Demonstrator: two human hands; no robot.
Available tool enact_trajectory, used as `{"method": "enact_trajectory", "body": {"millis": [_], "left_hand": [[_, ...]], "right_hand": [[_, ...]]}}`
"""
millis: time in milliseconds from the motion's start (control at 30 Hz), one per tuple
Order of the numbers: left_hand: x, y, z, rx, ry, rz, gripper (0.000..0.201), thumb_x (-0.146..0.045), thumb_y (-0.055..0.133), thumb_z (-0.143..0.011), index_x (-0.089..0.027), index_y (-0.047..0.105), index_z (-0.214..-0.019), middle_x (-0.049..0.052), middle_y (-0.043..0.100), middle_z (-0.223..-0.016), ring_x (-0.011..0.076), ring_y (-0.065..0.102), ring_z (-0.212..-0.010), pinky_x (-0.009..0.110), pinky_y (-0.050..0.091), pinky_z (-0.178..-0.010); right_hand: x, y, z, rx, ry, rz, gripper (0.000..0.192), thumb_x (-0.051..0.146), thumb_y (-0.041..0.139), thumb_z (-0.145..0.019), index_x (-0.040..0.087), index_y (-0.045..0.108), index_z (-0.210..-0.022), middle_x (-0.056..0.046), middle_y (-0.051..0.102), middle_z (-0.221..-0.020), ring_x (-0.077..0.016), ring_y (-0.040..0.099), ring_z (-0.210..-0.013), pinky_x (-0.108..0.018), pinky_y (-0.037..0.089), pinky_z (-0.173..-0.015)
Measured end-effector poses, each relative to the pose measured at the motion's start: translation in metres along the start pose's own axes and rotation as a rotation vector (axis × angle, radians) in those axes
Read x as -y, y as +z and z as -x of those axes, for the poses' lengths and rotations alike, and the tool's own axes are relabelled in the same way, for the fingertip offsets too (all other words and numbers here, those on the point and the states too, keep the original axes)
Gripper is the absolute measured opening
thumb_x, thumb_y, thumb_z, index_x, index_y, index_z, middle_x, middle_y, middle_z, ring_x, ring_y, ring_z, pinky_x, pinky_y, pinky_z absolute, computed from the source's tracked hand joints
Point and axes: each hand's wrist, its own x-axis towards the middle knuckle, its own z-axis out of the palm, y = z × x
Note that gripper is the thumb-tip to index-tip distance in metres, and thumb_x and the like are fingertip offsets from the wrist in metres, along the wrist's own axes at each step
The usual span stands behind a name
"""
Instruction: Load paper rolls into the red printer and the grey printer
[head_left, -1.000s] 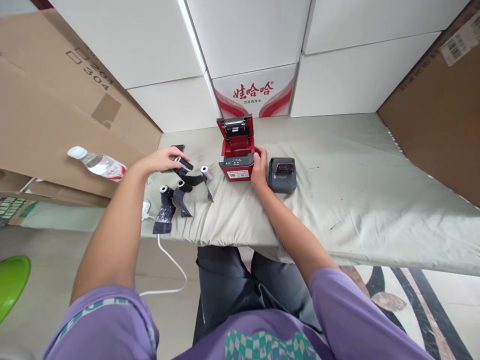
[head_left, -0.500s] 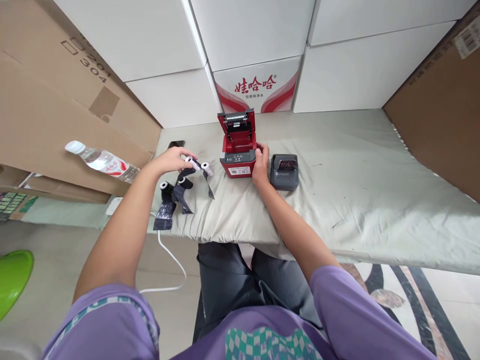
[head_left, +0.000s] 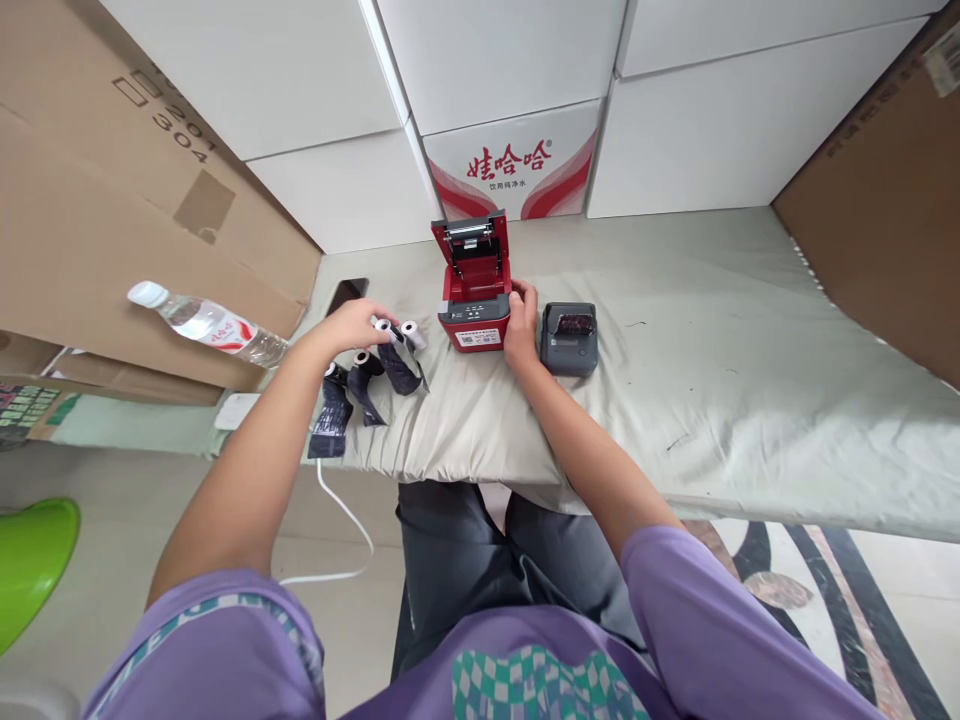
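The green tub point(head_left: 34, 560) at lower left is cut off by the frame's edge. The left hand point(head_left: 349, 325) hides part of a paper roll point(head_left: 385, 327). The red printer point(head_left: 475, 290) label's print is too small to read.

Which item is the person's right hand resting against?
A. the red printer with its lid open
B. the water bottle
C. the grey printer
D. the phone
A: the right hand lies against the side of the red printer, whose lid stands open.
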Motion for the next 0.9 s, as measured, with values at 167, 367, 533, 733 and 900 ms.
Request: {"method": "enact_trajectory", "body": {"millis": [167, 367, 533, 733, 900], "left_hand": [[0.004, 0.014, -0.001, -0.008, 0.121, -0.087, 0.052, -0.037, 0.070, -0.068, -0.023, 0.081, -0.117, 0.007, 0.075, -0.118, 0.0249, 0.071, -0.093, 0.028, 0.054, -0.085], [0.035, -0.017, 0.012, 0.015, -0.124, -0.095, 0.070, -0.048, 0.067, -0.069, -0.021, 0.072, -0.134, 0.011, 0.075, -0.127, 0.0321, 0.071, -0.109, 0.034, 0.055, -0.092], [0.039, -0.022, 0.021, 0.363, -0.176, -0.047, 0.077, -0.047, 0.070, -0.057, -0.025, 0.073, -0.130, 0.008, 0.080, -0.113, 0.0299, 0.076, -0.093, 0.031, 0.057, -0.077], [0.019, -0.012, 0.023, 0.413, -0.163, -0.069, 0.079, -0.047, 0.071, -0.054, -0.024, 0.073, -0.130, 0.008, 0.079, -0.106, 0.0295, 0.075, -0.085, 0.029, 0.053, -0.067], [0.029, -0.023, 0.029, 0.274, -0.104, -0.034, 0.042, -0.039, 0.076, -0.057, -0.027, 0.081, -0.097, 0.003, 0.078, -0.098, 0.0283, 0.070, -0.090, 0.029, 0.051, -0.072]], "right_hand": [[-0.001, 0.000, 0.000, -0.009, 0.010, 0.002, 0.037, 0.056, 0.049, -0.098, 0.027, 0.058, -0.118, -0.006, 0.063, -0.124, -0.0237, 0.060, -0.122, -0.047, 0.046, -0.114], [-0.001, 0.000, 0.000, -0.008, 0.002, 0.015, 0.036, 0.055, 0.048, -0.098, 0.027, 0.058, -0.118, -0.007, 0.063, -0.124, -0.0240, 0.060, -0.121, -0.047, 0.046, -0.113], [0.000, 0.000, 0.000, -0.010, 0.005, 0.025, 0.036, 0.056, 0.048, -0.098, 0.027, 0.058, -0.117, -0.007, 0.063, -0.123, -0.0240, 0.059, -0.121, -0.047, 0.045, -0.113], [0.005, 0.000, 0.001, -0.009, 0.013, 0.039, 0.036, 0.055, 0.046, -0.098, 0.026, 0.058, -0.116, -0.007, 0.063, -0.122, -0.0232, 0.060, -0.120, -0.045, 0.046, -0.112], [0.004, 0.001, 0.001, -0.011, 0.011, 0.028, 0.034, 0.053, 0.047, -0.098, 0.026, 0.058, -0.117, -0.007, 0.064, -0.121, -0.0228, 0.060, -0.119, -0.045, 0.047, -0.112]]}}
